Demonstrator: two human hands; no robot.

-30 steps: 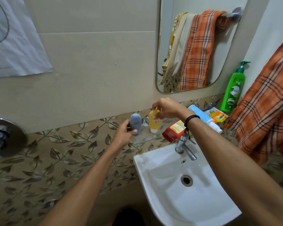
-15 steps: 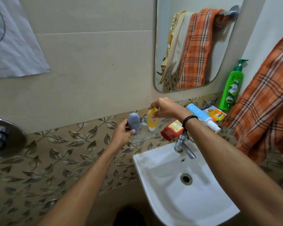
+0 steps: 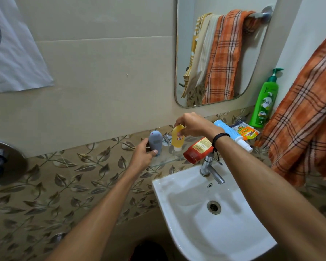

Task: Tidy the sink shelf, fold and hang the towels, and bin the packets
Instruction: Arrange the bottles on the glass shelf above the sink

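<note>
On the glass shelf (image 3: 164, 160) above the sink, my left hand (image 3: 141, 157) grips a grey tube (image 3: 155, 142) that stands upright at the shelf's left end. My right hand (image 3: 193, 125) pinches the top of a yellow tube (image 3: 177, 138), cap down, beside the grey one. A red bottle (image 3: 198, 150) lies on its side under my right wrist. Further right lie a blue and white tube (image 3: 231, 133) and an orange packet (image 3: 247, 131). A green pump bottle (image 3: 264, 102) stands at the shelf's right end. An orange checked towel (image 3: 307, 113) hangs at the right.
The white sink (image 3: 211, 219) with its chrome tap (image 3: 210, 169) is below the shelf. A mirror (image 3: 218, 51) above reflects towels on a rail. A chrome fitting (image 3: 0, 161) juts from the left wall. A dark object (image 3: 149, 251) sits on the floor below.
Both hands stay on their tubes; the yellow tube has shifted slightly and now stands more upright beside the grey one.
</note>
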